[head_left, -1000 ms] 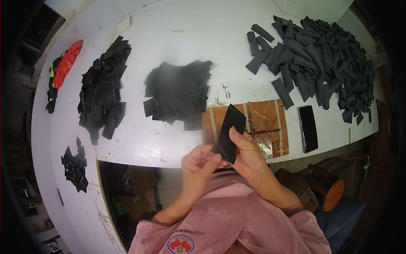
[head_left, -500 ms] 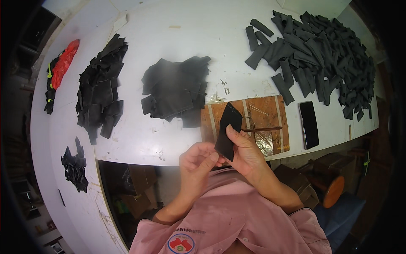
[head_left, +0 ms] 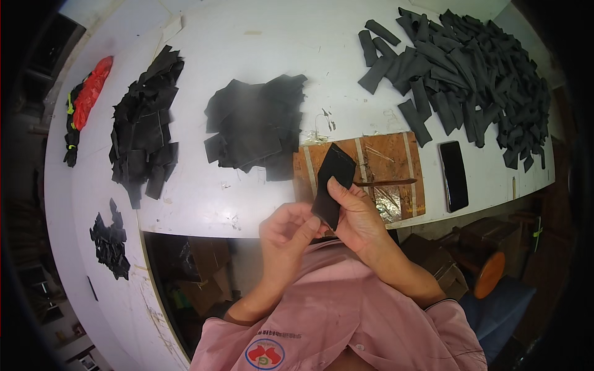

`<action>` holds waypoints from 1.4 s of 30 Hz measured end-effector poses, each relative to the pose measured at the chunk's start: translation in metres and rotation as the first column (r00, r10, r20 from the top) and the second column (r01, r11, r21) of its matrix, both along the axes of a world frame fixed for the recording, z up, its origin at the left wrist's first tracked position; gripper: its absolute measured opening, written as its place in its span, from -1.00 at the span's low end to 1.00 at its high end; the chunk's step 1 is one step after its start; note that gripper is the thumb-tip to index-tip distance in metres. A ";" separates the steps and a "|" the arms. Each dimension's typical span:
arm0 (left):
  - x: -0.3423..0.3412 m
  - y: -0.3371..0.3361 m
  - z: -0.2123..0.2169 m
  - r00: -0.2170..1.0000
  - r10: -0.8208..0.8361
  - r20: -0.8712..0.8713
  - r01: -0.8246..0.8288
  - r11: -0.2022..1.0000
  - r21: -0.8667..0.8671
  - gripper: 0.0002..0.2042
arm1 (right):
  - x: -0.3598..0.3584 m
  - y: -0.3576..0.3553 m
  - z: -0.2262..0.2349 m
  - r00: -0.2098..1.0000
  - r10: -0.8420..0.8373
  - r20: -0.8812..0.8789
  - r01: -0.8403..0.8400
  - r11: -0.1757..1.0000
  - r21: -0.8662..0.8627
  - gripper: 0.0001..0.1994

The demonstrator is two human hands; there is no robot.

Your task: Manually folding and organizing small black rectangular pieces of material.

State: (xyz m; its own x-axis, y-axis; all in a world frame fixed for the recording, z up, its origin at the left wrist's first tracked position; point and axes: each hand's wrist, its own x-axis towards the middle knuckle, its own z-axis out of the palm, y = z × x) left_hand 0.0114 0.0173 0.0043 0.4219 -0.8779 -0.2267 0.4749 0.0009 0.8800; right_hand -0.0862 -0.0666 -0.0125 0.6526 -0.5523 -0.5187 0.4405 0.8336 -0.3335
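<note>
Now your right hand (head_left: pixel 362 216) grips a black fabric piece (head_left: pixel 332 184) upright above the wooden board (head_left: pixel 387 162). Your left hand (head_left: pixel 286 232) pinches its lower edge.

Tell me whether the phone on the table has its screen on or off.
Off. The phone lies flat on the white table, right of the wooden board, and its face is evenly black, with no lit picture.

At my three o'clock, I see a dark-screened black phone (head_left: pixel 453 175) lying flat on the white table (head_left: pixel 247 37).
</note>
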 end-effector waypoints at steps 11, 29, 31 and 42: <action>0.003 -0.001 -0.003 0.995 0.022 0.092 -0.028 0.998 0.059 -0.89 | 0.006 0.006 0.007 0.984 -0.059 -0.170 0.026 0.981 -0.193 -0.81; -0.006 -0.010 -0.019 0.785 0.131 0.606 -0.270 0.952 0.144 -0.90 | -0.008 0.011 -0.001 0.698 -0.600 -0.390 -0.580 -0.156 -0.799 -0.82; 0.000 -0.016 -0.012 0.974 0.163 0.161 -0.191 0.965 0.181 -0.84 | -0.010 0.008 -0.005 0.706 -0.598 -0.381 -0.536 -0.098 -0.839 -0.83; -0.011 -0.021 -0.004 0.841 0.191 0.506 -0.266 0.961 0.079 -0.84 | -0.019 0.010 -0.009 0.941 0.267 0.208 -0.236 0.958 -0.163 -0.90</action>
